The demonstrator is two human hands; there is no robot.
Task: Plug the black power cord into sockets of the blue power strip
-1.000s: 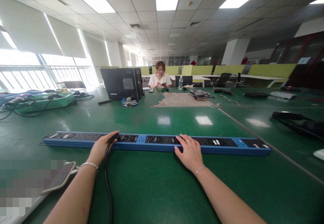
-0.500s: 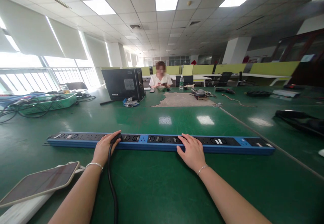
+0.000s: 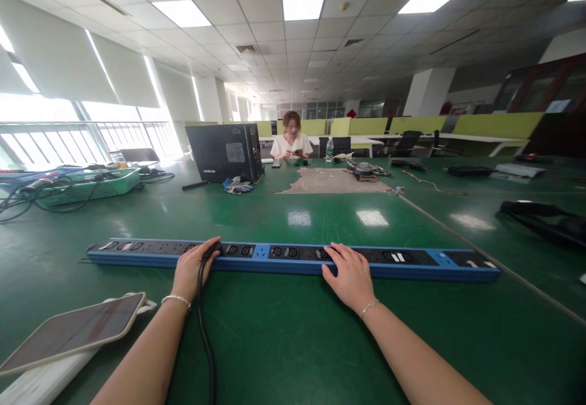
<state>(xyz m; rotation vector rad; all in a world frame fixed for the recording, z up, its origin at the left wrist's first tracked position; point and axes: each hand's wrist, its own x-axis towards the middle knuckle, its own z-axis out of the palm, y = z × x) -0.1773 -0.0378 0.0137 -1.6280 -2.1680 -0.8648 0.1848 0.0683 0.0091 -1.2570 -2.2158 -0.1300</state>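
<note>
A long blue power strip (image 3: 293,265) with black and blue sockets lies crosswise on the green table. My left hand (image 3: 195,265) is closed around a black plug (image 3: 214,248), holding it against the sockets left of the strip's middle. Whether its prongs sit inside a socket is hidden. From the plug a thick black power cord (image 3: 206,338) runs down toward me. Right of the middle, my right hand (image 3: 350,274) grips the strip, fingers over the top face and thumb at the front edge.
At lower left a phone (image 3: 75,332) lies on a white bar-shaped object (image 3: 50,374). Farther off are a green basket (image 3: 91,188) of cables, a black computer case (image 3: 224,152), gloves (image 3: 237,185) and a bottle (image 3: 329,149). A person (image 3: 292,143) sits across the table.
Both hands keep their places on the plug and the strip. The whole view has shifted very slightly.
</note>
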